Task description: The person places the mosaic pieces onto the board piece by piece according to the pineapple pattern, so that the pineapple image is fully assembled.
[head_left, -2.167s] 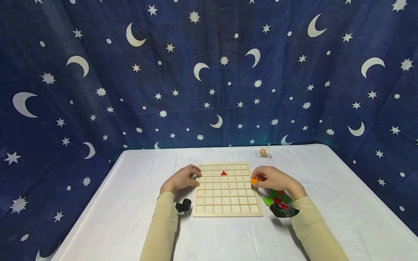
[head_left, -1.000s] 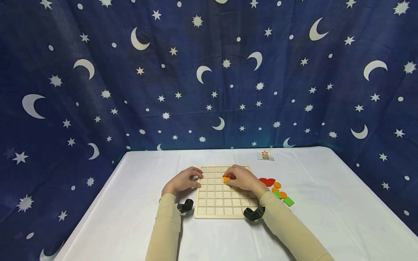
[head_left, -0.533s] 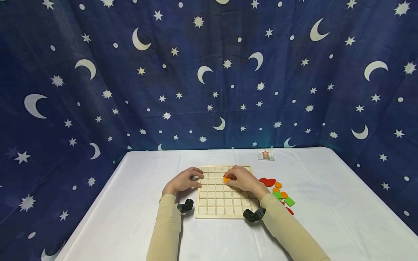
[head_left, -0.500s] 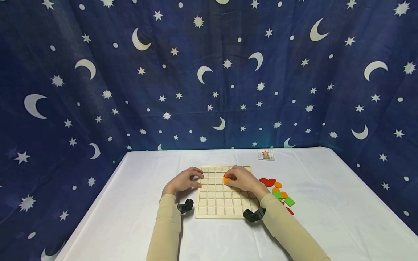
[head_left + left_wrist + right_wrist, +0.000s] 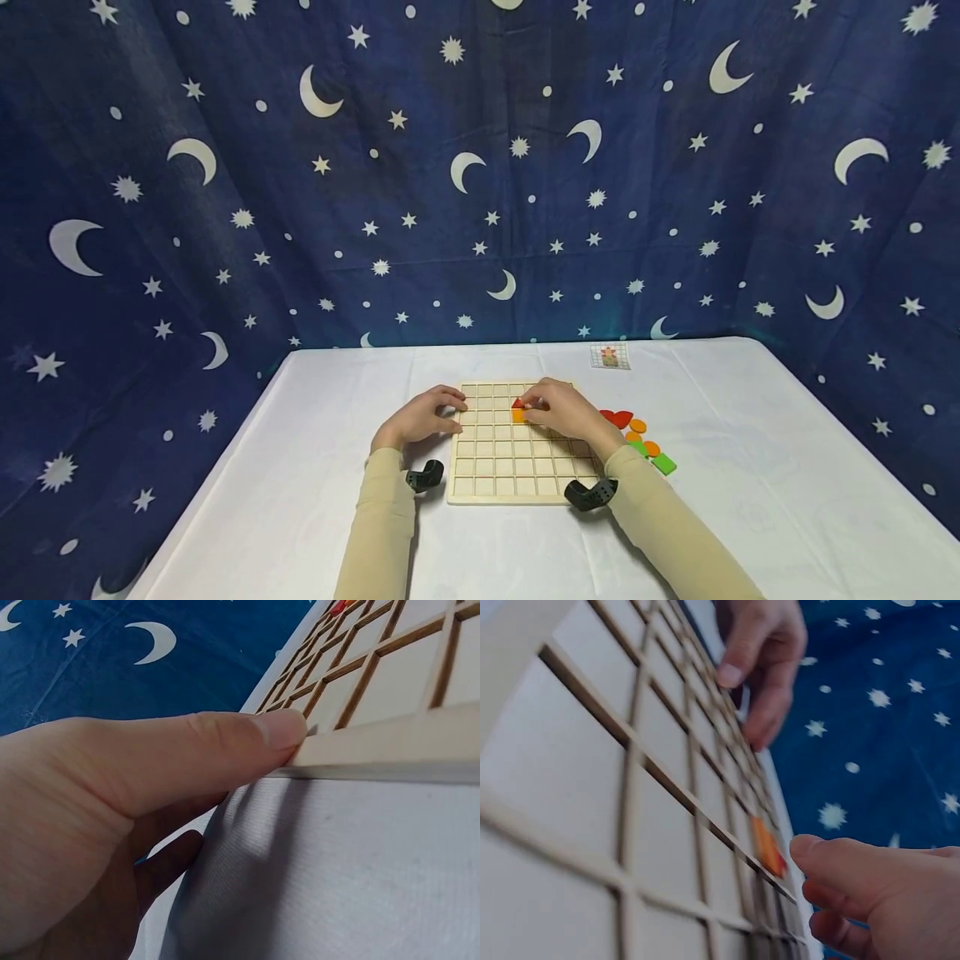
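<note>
On the white-covered table lies a wooden grid board (image 5: 504, 448) with square cells. In its upper middle, a red triangle tile (image 5: 517, 403) sits directly above an orange square tile (image 5: 519, 416). My right hand (image 5: 562, 410) hovers just right of these two tiles; the right wrist view shows its thumb apart from the orange tile, with nothing visible in its grasp. At the board's left edge rests my left hand (image 5: 420, 417), the thumb touching the wooden rim in the left wrist view. Its other fingers are partly hidden behind the thumb there.
Right of the board lie loose tiles: red petal-shaped pieces (image 5: 622, 419), orange discs (image 5: 638, 426) and green pieces (image 5: 664, 464). The right forearm covers part of that pile. A small card (image 5: 610, 356) with a gridded picture lies near the table's back edge.
My right hand has carried the orange square from the board's right side into the cell below the red triangle and let go, drawing slightly right. The left hand stays on the edge.
</note>
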`<move>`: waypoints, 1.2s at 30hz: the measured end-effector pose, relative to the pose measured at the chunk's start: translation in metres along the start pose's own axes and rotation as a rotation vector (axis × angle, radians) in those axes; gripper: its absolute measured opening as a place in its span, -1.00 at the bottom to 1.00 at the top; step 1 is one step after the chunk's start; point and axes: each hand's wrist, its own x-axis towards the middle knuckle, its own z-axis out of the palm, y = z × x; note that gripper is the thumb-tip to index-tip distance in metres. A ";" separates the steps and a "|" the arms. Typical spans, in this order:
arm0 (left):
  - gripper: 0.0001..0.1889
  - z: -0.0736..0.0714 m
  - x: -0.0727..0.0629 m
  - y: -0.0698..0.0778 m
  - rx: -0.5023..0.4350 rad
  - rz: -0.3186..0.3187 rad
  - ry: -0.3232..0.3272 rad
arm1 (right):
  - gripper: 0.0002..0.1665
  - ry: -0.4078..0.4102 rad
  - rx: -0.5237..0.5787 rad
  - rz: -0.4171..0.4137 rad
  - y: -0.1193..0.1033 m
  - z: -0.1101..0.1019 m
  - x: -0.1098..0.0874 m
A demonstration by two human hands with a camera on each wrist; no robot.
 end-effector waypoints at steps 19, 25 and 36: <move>-0.64 -0.002 -0.003 0.003 0.016 0.020 -0.005 | -0.71 -0.140 0.032 0.333 0.061 -0.083 -0.083; -0.64 0.000 -0.003 0.002 0.005 0.016 -0.017 | -0.68 -0.149 0.021 0.360 0.074 -0.088 -0.093; -0.64 0.001 -0.004 0.005 -0.010 0.012 -0.005 | -0.66 -0.180 0.069 0.393 0.082 -0.091 -0.103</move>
